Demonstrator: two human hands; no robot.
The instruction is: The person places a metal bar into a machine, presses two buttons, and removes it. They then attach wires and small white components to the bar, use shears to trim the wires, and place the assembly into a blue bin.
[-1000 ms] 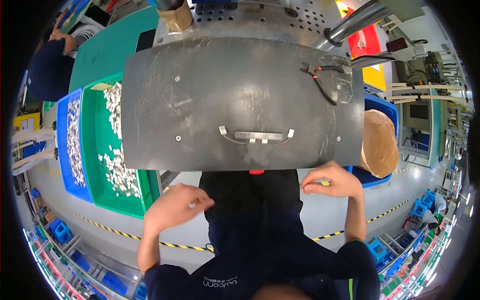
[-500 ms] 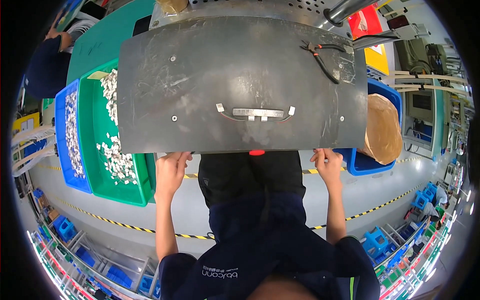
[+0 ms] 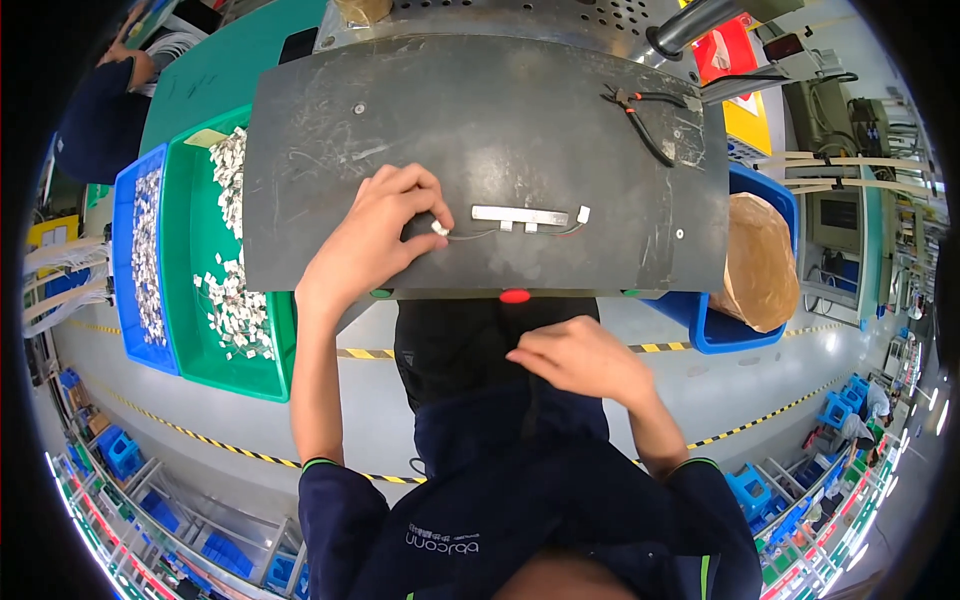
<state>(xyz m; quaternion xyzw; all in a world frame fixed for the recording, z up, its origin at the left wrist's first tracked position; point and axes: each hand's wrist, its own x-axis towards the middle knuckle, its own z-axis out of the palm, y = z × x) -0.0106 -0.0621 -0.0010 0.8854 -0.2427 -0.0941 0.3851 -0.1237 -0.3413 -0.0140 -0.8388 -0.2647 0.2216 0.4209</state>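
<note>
On the dark metal plate (image 3: pixel 420 110), my left hand (image 3: pixel 375 230) pinches a white connector (image 3: pixel 439 229) between thumb and fingertips. A thin cable runs from it to a silver metal bar (image 3: pixel 520 216) with small white tabs along its near side. At the cable's other end, a second white connector (image 3: pixel 583 214) lies free. My right hand (image 3: pixel 585 358) hovers before my lap, short of the plate's near edge, fingers closed and nothing visible in them. Nearest to it is a red button (image 3: pixel 514 296) on that edge.
Diagonal cutters (image 3: pixel 645 125) lie at the plate's far right. At left stand a green bin (image 3: pixel 180 250) and a blue bin (image 3: pixel 122 250), both with many small white connectors. A blue bin (image 3: pixel 707 338) at right holds a brown paper bag (image 3: pixel 760 260). Another person (image 3: pixel 100 125) is far left.
My left hand has come up from the plate's near edge and taken hold of the left connector. My right hand has left that edge, moving inward toward my lap. The bar has barely shifted.
</note>
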